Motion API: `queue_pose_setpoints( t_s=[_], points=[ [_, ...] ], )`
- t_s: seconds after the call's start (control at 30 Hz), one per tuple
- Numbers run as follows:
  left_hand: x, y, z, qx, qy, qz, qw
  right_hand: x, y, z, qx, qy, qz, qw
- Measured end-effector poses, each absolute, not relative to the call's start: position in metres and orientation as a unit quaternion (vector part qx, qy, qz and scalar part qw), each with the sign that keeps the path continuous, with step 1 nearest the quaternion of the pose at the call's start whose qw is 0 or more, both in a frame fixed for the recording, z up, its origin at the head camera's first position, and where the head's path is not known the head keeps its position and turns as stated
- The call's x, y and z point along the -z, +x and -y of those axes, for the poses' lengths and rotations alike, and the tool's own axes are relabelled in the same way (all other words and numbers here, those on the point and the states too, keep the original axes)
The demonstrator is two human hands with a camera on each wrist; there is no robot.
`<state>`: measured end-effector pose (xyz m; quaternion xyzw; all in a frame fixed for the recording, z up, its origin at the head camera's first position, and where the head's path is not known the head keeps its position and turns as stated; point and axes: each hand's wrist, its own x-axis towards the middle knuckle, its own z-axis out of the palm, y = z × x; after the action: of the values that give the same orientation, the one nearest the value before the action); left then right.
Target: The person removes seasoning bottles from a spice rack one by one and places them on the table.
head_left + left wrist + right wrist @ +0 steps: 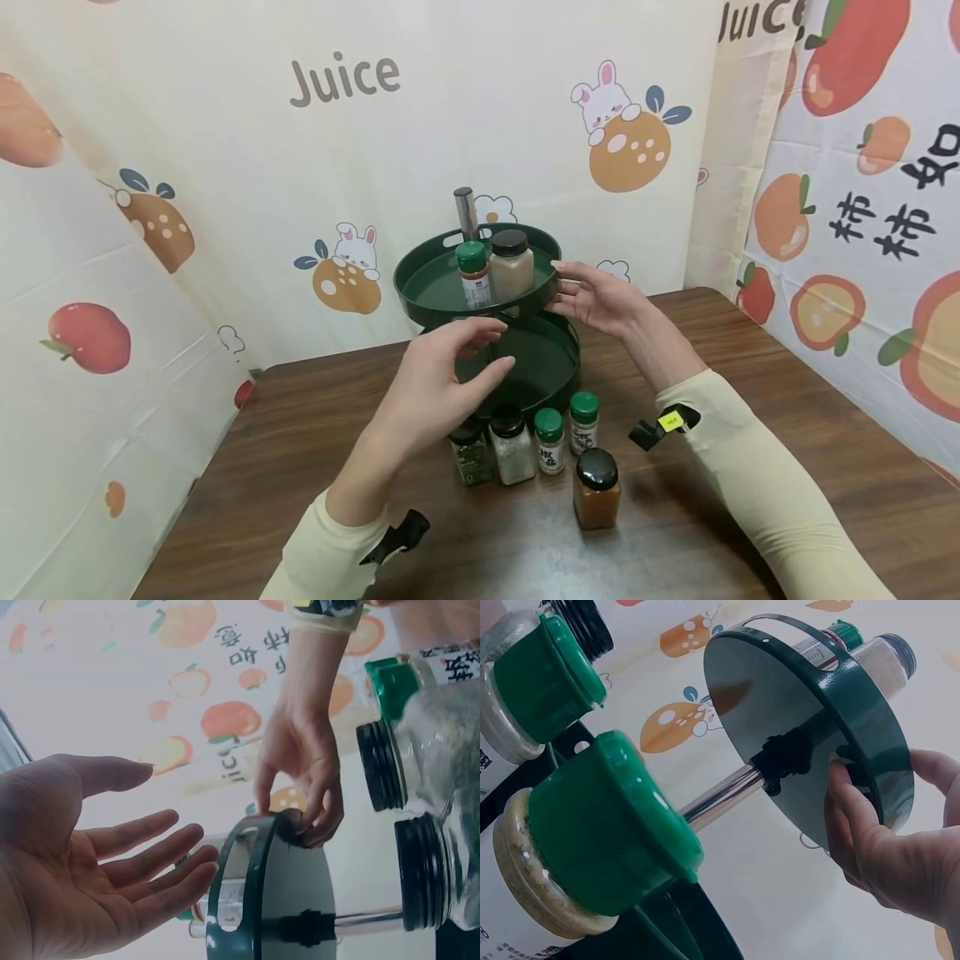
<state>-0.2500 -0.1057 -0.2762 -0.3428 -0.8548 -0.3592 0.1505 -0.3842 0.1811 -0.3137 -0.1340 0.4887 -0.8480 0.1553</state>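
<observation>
A two-tier dark green tray rack stands on the table. My right hand [600, 304] grips the right rim of its upper tray [433, 287], with fingers reaching under the tray's bottom in the right wrist view. On that tray are a green-capped spice bottle [476, 283] and a black-lidded jar of pale powder [512, 275]. My left hand [438, 387] hovers in front of the rack, thumb and fingers spread apart and holding nothing. In the left wrist view its fingertips [206, 855] come close to the upper tray's rim; contact is unclear. Behind it, the lower tray [551, 358] is partly hidden.
In front of the rack stand two black-lidded jars, one with dark green flakes [472, 462] and one pale [513, 454]. Beside them are two green-capped bottles [551, 454]. A jar of orange-brown powder [597, 500] stands nearer me. Printed curtains [480, 108] surround the wooden table [300, 467].
</observation>
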Motion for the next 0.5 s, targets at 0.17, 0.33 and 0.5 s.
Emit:
queue_pose_setpoints(
  t_s=[0.17,0.33,0.5],
  points=[
    [0.272,-0.256,0.111,0.369,-0.33,0.855,0.158,0.317,-0.387,-0.182,0.848,-0.146,-0.483,0.16],
    [0.263,-0.263,0.118,0.396,-0.324,0.842,0.171,0.319,-0.388,-0.183,0.852,-0.144,-0.475,0.163],
    [0.252,-0.271,0.123,0.418,-0.306,0.832,0.198,0.316,-0.388,-0.183,0.851,-0.141,-0.48,0.161]
  ],
)
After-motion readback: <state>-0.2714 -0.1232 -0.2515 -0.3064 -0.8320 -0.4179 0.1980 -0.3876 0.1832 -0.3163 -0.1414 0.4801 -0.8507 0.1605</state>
